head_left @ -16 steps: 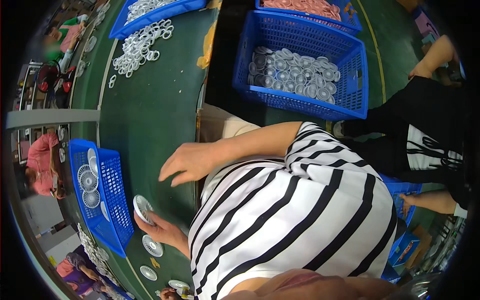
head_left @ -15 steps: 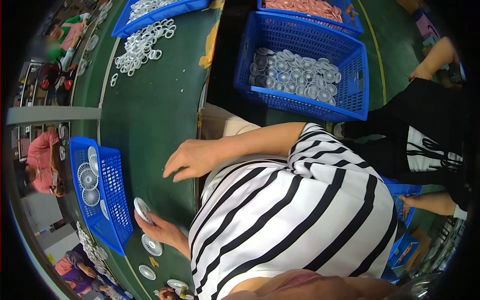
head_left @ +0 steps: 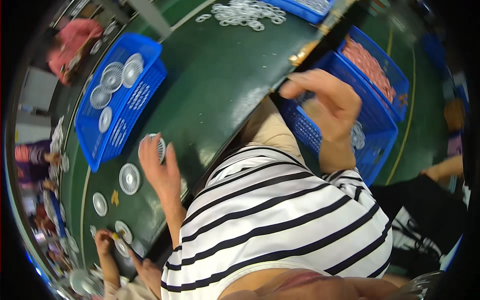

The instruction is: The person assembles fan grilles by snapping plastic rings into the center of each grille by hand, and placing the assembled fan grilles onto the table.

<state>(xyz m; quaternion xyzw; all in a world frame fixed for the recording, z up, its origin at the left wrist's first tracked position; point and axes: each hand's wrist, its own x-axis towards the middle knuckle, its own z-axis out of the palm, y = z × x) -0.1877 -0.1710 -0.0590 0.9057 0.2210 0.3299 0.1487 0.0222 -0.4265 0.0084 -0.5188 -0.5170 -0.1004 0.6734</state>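
My left hand (head_left: pixel 159 172) rests on the green table (head_left: pixel 220 85) with its fingers on a white round slotted disc (head_left: pixel 159 144) that stands tilted under the fingertips. My right hand (head_left: pixel 327 100) hovers over a blue basket (head_left: pixel 305 130) beside my lap, which holds white discs (head_left: pixel 357 136). Its fingers are loosely curled and apart, and I see nothing in them. My striped shirt fills the lower middle of the view.
A blue basket (head_left: pixel 142 95) with slotted discs sits left of my left hand. Loose discs (head_left: pixel 129 178) lie on the table. A pile of white rings (head_left: pixel 245 12) lies far off. Another blue basket (head_left: pixel 395 95) holds pink rings. A co-worker's hands (head_left: pixel 107 245) work at lower left.
My right hand has left the table edge and now hangs over the blue basket on my right. My left hand stays on the white disc. The view has swung round.
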